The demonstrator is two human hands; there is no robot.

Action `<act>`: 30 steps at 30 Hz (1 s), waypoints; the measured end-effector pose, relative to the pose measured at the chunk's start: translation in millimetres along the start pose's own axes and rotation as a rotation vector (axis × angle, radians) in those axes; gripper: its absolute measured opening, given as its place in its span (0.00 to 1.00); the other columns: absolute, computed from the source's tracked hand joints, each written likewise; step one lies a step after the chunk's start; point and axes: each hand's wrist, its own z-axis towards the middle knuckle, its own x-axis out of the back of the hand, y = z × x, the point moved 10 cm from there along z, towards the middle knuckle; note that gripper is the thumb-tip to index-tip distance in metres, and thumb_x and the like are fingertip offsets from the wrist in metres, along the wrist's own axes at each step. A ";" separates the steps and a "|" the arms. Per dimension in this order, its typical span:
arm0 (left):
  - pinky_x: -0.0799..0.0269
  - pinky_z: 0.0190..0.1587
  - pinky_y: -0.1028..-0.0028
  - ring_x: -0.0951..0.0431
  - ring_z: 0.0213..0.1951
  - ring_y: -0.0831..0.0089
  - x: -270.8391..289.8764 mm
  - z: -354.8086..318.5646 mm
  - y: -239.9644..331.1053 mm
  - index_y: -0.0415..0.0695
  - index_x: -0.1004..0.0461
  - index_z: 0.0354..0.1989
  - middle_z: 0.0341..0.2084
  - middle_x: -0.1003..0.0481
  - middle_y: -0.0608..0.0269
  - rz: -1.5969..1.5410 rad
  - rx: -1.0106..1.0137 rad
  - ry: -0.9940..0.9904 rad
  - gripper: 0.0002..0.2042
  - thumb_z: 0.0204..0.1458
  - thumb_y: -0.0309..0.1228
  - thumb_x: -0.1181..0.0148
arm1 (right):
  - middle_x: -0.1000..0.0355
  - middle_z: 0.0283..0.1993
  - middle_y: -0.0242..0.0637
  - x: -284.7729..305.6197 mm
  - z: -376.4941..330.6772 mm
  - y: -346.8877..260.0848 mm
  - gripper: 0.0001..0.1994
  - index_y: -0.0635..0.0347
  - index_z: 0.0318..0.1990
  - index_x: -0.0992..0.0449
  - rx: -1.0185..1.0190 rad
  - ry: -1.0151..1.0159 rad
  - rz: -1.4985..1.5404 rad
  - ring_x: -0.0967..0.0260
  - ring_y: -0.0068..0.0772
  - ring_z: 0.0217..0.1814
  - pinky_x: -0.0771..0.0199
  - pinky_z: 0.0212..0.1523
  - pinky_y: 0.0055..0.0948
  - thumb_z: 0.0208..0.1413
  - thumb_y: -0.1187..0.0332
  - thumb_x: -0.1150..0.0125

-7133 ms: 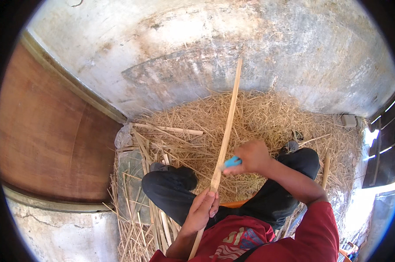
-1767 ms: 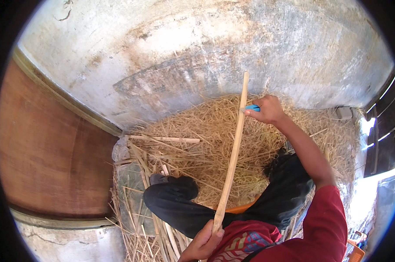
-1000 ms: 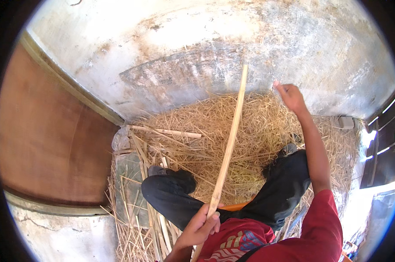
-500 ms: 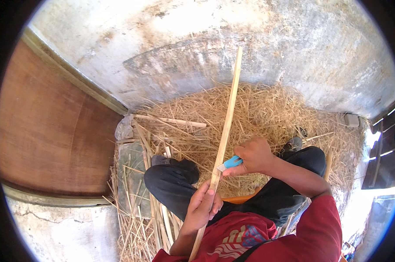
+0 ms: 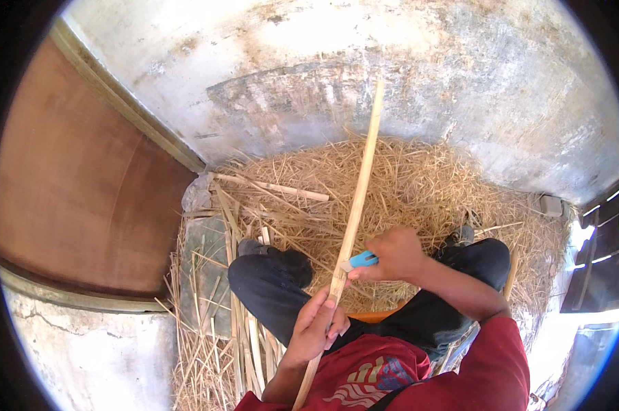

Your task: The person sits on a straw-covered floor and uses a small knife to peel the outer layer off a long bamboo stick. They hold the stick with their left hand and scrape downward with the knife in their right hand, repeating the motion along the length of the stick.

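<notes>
A long pale strip of split bamboo (image 5: 361, 185) slants up across the view from my lap toward the wall. My left hand (image 5: 316, 323) is wrapped round its lower part, thumb along the near face. In my right hand (image 5: 394, 255) is a utility knife with a light-blue handle (image 5: 363, 259). Its short blade touches the strip's right edge, a little above my left hand. The lower end of the strip passes in front of my red shirt (image 5: 385, 377).
Straw-like shavings (image 5: 419, 171) are heaped on the floor before the pale wall (image 5: 309, 96). More bamboo strips (image 5: 251, 349) lie at my left, by a grey slab (image 5: 207, 267). A brown wooden panel (image 5: 83, 185) stands left. My crossed legs (image 5: 275, 281) flank an orange edge (image 5: 372, 316).
The view has shifted slightly. Both hands keep their hold, and the knife stays at nearly the same place on the strip, with the right hand slightly lower.
</notes>
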 end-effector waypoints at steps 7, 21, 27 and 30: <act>0.41 0.28 0.79 0.48 0.14 0.84 1.5 1.9 -0.4 0.36 0.42 0.61 0.11 0.46 0.75 0.041 0.024 0.049 0.20 0.65 0.36 0.63 | 0.39 0.10 0.36 12.4 12.6 7.5 0.33 0.53 0.11 0.34 0.099 0.173 -0.084 0.35 0.38 0.13 0.37 0.16 0.36 0.35 0.29 0.42; 0.41 0.25 0.81 0.46 0.13 0.84 -1.9 -13.5 1.3 0.35 0.42 0.60 0.10 0.45 0.74 0.190 0.003 0.037 0.20 0.65 0.36 0.63 | 0.32 0.13 0.38 -6.7 -2.0 4.0 0.38 0.56 0.19 0.24 -0.032 -0.093 -0.049 0.31 0.41 0.14 0.33 0.18 0.38 0.40 0.24 0.53; 0.40 0.26 0.79 0.46 0.14 0.83 -3.3 -8.5 9.9 0.36 0.43 0.61 0.11 0.45 0.73 0.233 -0.054 0.017 0.21 0.65 0.37 0.63 | 0.37 0.10 0.34 12.8 28.7 35.6 0.34 0.54 0.15 0.27 0.027 0.185 -0.173 0.38 0.37 0.11 0.38 0.14 0.35 0.35 0.27 0.43; 0.40 0.27 0.78 0.46 0.15 0.82 -9.8 -26.0 -3.2 0.37 0.45 0.62 0.11 0.45 0.73 0.212 0.014 -0.010 0.22 0.65 0.37 0.63 | 0.36 0.10 0.33 26.4 40.2 140.6 0.33 0.53 0.17 0.25 -0.410 0.065 -0.186 0.36 0.37 0.12 0.34 0.16 0.37 0.41 0.29 0.45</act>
